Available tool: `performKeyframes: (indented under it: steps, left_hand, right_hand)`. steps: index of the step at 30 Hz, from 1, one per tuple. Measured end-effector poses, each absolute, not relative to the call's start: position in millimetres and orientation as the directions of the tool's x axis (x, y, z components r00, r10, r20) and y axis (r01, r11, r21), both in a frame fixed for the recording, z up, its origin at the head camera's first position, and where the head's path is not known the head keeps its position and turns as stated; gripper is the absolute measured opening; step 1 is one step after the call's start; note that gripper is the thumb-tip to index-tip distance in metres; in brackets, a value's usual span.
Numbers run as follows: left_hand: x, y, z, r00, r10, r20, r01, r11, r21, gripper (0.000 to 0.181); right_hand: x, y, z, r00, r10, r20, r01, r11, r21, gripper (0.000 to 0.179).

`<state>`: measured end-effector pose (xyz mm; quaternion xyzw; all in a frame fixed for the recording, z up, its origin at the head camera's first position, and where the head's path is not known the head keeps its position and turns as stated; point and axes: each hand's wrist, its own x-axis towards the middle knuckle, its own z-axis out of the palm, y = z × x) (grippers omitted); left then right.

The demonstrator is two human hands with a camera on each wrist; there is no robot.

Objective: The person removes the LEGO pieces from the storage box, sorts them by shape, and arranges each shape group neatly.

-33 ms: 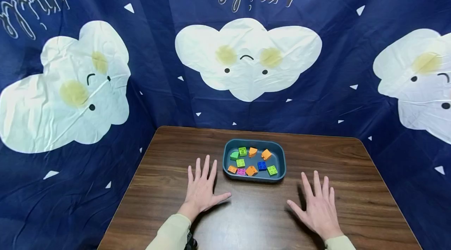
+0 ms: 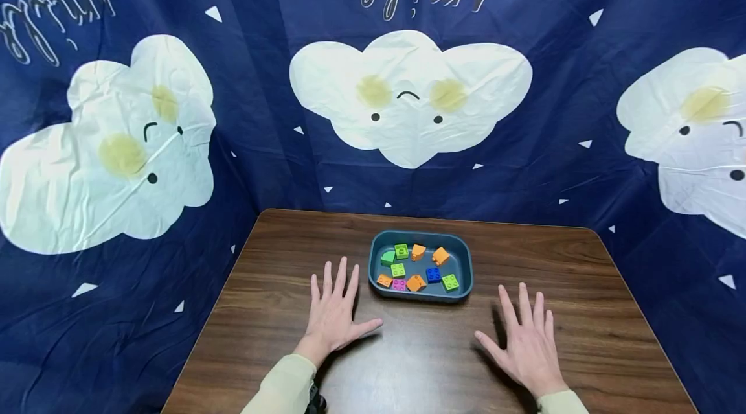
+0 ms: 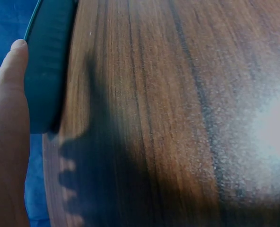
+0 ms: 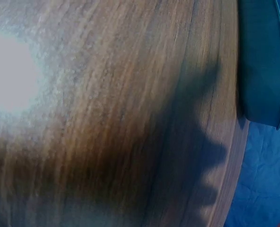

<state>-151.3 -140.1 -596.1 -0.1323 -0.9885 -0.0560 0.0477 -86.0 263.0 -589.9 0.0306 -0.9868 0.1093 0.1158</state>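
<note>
A dark teal tray (image 2: 419,296) stands toward the back of the wooden table, with several toy building bricks lying loose in it. Among them are a blue brick (image 2: 433,275), a pink brick (image 2: 399,284), a dark green piece (image 2: 388,258), a lime brick (image 2: 451,282) and an orange piece (image 2: 440,256). Left of the tray, my left hand (image 2: 331,317) is spread palm down, fingers straight, holding nothing. My right hand (image 2: 527,346) is spread likewise, in front of the tray and to its right. Both wrist views show the tray's outer wall (image 3: 48,71) and a hand's shadow.
The brown wooden table (image 2: 408,362) has a bright light reflection near its front. Dark blue cloth (image 2: 280,142) printed with white clouds hangs behind the table and along both sides. A dark band (image 2: 316,400) sits at the left sleeve's wrist.
</note>
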Motion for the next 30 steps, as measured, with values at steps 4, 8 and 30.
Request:
performKeyframes:
  steps: [4, 8, 30]
  left_hand:
    - [-151.2, -140.9, -595.7, -0.96, 0.256, 0.111, 0.267, 0.959, 0.097, 0.128]
    - [-151.0, -141.8, -594.2, -0.962, 0.25, 0.113, 0.261, 0.961, 0.096, 0.128]
    - [-177.5, -142.5, -585.6, -0.97, 0.232, 0.072, 0.233, 0.806, 0.544, 0.098]
  right_hand:
    - [-85.4, 262.5, -589.5, -0.973, -0.034, 0.229, -0.084, 0.974, -0.211, 0.111]
    - [-83.4, 262.5, -588.1, -0.97, -0.04, 0.241, -0.094, 0.972, -0.216, 0.11]
    - [-87.7, 256.8, -570.3, -0.947, -0.07, 0.313, -0.187, 0.914, -0.36, 0.091]
